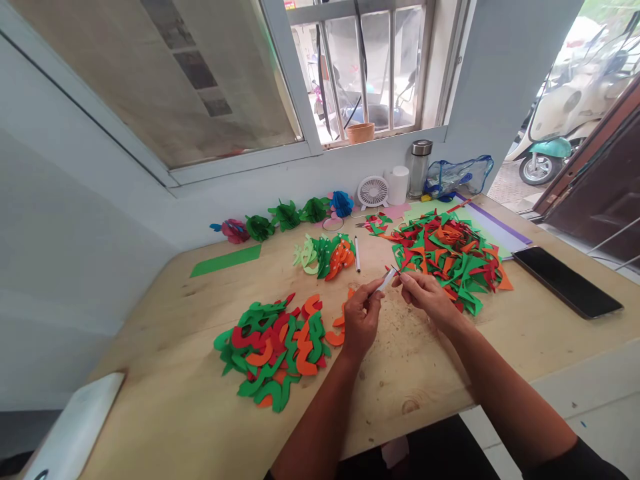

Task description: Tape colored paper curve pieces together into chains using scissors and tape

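Observation:
My left hand [363,313] is closed round a small white object [387,279], which looks like a pen or folded strip, pointing up and right. Close beside its tip, my right hand [423,293] has its fingers pinched on something small and dark that I cannot make out. Left of my hands lies a pile of curved green, red and orange paper pieces [273,347]. A larger heap of paper scraps [450,257] is just beyond my right hand. Past my left hand are a white pen [357,255] and green and orange paper pieces with white marks [325,257].
On the wooden table [175,333] are a green strip [225,261], a black phone [567,281] and a white device [77,427]. Paper flowers [287,215], a small fan [373,192], a white cylinder [399,185], a glass bottle [419,170] and a clear blue-edged bag [457,177] line the wall.

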The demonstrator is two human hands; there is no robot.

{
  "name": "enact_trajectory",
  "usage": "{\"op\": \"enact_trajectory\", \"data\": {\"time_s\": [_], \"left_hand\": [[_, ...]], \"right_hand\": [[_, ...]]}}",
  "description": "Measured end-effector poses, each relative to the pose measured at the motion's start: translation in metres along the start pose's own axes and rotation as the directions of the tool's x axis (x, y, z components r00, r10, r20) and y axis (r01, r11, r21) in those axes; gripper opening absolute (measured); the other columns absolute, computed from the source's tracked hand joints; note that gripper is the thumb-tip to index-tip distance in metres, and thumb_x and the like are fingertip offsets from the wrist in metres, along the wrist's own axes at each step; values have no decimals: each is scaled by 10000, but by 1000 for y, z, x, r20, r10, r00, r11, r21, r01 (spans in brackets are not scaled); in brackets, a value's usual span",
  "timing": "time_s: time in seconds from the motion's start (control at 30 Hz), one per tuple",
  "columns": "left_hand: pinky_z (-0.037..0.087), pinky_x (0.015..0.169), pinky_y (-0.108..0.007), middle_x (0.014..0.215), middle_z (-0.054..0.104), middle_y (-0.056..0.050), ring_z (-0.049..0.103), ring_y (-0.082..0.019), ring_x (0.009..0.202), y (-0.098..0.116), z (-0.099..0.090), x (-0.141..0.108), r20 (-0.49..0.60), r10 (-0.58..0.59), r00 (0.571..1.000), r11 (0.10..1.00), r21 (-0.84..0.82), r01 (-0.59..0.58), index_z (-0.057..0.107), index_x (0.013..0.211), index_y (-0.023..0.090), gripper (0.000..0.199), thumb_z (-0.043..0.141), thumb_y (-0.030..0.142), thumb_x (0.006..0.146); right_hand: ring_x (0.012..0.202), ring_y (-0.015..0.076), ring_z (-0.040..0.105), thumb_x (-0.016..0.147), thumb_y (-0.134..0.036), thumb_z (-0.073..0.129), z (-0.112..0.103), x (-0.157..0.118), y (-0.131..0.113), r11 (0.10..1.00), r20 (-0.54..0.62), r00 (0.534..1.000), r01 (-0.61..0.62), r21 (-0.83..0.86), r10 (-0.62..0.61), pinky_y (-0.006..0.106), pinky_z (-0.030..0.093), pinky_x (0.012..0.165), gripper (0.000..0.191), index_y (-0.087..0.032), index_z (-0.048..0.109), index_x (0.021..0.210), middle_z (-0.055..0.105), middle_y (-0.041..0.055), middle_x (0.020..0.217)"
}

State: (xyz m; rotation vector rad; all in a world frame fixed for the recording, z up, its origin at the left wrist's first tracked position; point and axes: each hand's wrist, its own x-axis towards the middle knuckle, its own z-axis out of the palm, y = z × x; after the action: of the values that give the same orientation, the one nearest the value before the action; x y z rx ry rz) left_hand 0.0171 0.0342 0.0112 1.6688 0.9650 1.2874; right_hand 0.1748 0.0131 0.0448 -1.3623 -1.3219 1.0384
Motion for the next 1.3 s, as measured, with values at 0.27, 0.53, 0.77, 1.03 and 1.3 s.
{"op": "enact_trajectory", "data": {"time_s": [0.27, 0.53, 0.77, 1.03, 1.3], "left_hand": [[418, 589, -213, 825, 671, -36, 506, -96, 614, -1, 0, 1, 23, -18, 1000, 1000, 6, 18, 661, 1070, 185, 295, 515, 320, 853], [441, 643, -223, 878, 674, -42, 555, -114, 692, 2, 0, 1, 30, -26, 999, 1000, -11, 26, 665, 1056, 182, 286, 522, 316, 847], [451, 671, -233, 893, 680, -51, 571, -124, 724, 3, 0, 1, 30, -34, 999, 999, 2, 34, 662, 1065, 180, 287, 513, 307, 854], [447, 667, -230, 880, 676, -43, 572, -120, 720, 3, -1, 1, 41, -18, 999, 1000, 19, 18, 657, 1072, 185, 281, 507, 294, 860], [435, 663, -227, 885, 679, -47, 568, -118, 723, 2, 0, 1, 37, 8, 999, 1000, 18, -9, 651, 1080, 170, 284, 503, 264, 857]], "right_hand": [[453, 82, 358, 860, -562, 413, -1, 1, 4, 997, 2, 999, 35, -64, -35, 220, 264, 442, 466, -167, 587, 686, 437, -33, 499], [454, 90, 371, 862, -555, 413, -1, 1, 5, 996, -15, 999, 40, -84, -41, 220, 269, 442, 460, -170, 615, 714, 431, -38, 475], [449, 90, 373, 860, -547, 418, -1, 2, 6, 996, -25, 999, 43, -83, -45, 221, 279, 444, 451, -172, 619, 711, 432, -38, 472], [453, 89, 374, 874, -506, 419, -1, 0, 3, 993, -18, 999, 48, -105, -50, 230, 280, 461, 422, -174, 576, 668, 418, -44, 472], [442, 85, 341, 862, -485, 443, 1, 2, 7, 995, -62, 997, 30, -99, -36, 231, 264, 453, 384, -168, 569, 684, 375, -56, 464]]}}
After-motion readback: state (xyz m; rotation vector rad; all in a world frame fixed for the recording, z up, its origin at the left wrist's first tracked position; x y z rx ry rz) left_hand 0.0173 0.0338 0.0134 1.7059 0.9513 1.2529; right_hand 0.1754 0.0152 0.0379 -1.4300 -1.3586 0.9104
